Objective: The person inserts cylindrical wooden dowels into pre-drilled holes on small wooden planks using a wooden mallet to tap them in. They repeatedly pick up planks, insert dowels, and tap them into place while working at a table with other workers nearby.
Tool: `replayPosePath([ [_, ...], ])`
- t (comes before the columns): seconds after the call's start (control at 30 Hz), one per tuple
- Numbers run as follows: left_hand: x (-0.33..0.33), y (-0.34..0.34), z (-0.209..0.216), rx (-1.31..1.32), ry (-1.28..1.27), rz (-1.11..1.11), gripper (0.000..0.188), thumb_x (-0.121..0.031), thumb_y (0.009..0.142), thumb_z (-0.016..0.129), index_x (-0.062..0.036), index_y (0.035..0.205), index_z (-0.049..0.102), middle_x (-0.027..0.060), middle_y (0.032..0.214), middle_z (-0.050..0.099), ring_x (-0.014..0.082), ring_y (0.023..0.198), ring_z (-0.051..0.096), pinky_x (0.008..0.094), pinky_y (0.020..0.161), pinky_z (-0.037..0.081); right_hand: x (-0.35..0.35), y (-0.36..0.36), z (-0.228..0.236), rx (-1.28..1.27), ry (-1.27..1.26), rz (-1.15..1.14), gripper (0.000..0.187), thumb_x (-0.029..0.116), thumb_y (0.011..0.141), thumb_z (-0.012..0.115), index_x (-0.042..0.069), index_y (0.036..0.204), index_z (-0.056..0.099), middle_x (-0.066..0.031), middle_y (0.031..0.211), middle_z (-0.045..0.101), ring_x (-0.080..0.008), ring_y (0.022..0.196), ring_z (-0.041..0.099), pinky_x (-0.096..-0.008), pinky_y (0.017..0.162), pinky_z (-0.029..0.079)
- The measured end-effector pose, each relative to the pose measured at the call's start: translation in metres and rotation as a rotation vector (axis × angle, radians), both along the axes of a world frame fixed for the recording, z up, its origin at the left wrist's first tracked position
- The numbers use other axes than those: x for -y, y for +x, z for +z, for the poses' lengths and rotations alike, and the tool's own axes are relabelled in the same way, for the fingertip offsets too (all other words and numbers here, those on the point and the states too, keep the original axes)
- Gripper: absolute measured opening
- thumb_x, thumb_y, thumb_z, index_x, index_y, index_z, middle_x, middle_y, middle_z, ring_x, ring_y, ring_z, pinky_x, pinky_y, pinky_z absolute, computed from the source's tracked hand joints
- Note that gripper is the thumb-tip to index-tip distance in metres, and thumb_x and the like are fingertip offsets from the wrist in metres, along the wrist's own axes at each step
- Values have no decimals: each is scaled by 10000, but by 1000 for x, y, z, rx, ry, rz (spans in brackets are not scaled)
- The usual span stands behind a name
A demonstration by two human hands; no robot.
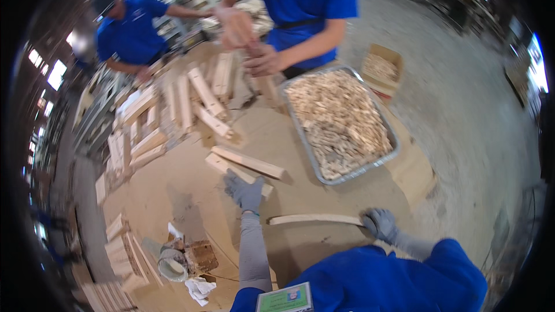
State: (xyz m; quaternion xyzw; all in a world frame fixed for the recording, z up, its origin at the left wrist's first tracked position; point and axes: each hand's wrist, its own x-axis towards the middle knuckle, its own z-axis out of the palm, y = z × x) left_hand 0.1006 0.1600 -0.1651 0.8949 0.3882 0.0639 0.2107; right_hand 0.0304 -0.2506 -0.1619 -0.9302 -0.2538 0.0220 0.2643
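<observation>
My right hand [379,223], in a grey glove, is closed around the right end of a long, slightly curved wooden slat [315,218] near my body. My left hand [244,190], also gloved in grey, reaches forward with fingers stretched over the near end of a pale wooden piece [222,165]. It seems to touch that piece, though the contact is partly covered by the fingers. Just beyond and alongside lies a second wooden piece [248,160].
A foil-like metal tray [316,169] heaped with small wooden bits stands ahead right, near a cardboard box [394,56]. Stacked wooden pieces [186,101] lie far left. Nearer left are a whitish pot [172,264] and crumpled paper [200,289]. Two co-workers in blue stand across the table.
</observation>
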Motion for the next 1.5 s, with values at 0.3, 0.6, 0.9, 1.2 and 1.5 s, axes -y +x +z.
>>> replayPosePath([
  [0.3, -74, -55, -42, 925, -279, -546, 678, -160, 761, 600, 5, 1355, 317, 229, 1164, 522, 332, 1052, 536, 404, 900, 465, -5, -7, 7, 97, 45, 82, 447, 503, 824, 566, 133, 1073, 606, -79, 977, 625, -286, 837, 613, -391, 718, 489],
  [0.6, 24, -117, 136, 1013, -1277, -162, 576, -191, 804, 520, 94, 1278, 359, 120, 829, 538, 246, 714, 589, 377, 671, 524, 2, 25, 24, -427, 119, -131, 299, 386, 891, 511, 144, 990, 654, -124, 899, 621, -315, 820, 603, -393, 723, 480],
  [0.9, 40, -145, 136, 592, -1082, -401, 559, 18, 725, 622, 53, 1252, 438, 75, 821, 583, 177, 641, 595, 285, 571, 503, -23, 167, 48, 0, -96, -334, 211, 196, 788, 556, 78, 941, 641, -177, 833, 645, -336, 822, 626, -428, 752, 486],
  [1.2, 74, -138, 135, 266, -805, -517, 453, -143, 704, 778, 24, 1086, 600, 77, 865, 670, 126, 719, 632, 268, 659, 518, -86, 153, 112, -23, 35, -30, 274, 206, 820, 528, 49, 1003, 657, -171, 876, 662, -319, 829, 640, -410, 763, 492],
  [1.5, 89, -147, 168, 287, -855, -764, 526, -233, 723, 760, 0, 1158, 578, 124, 912, 677, 154, 814, 650, 274, 709, 504, -138, 52, 235, -657, 422, 643, 263, 242, 856, 609, 41, 1025, 628, -123, 912, 636, -226, 845, 613, -322, 752, 478],
])
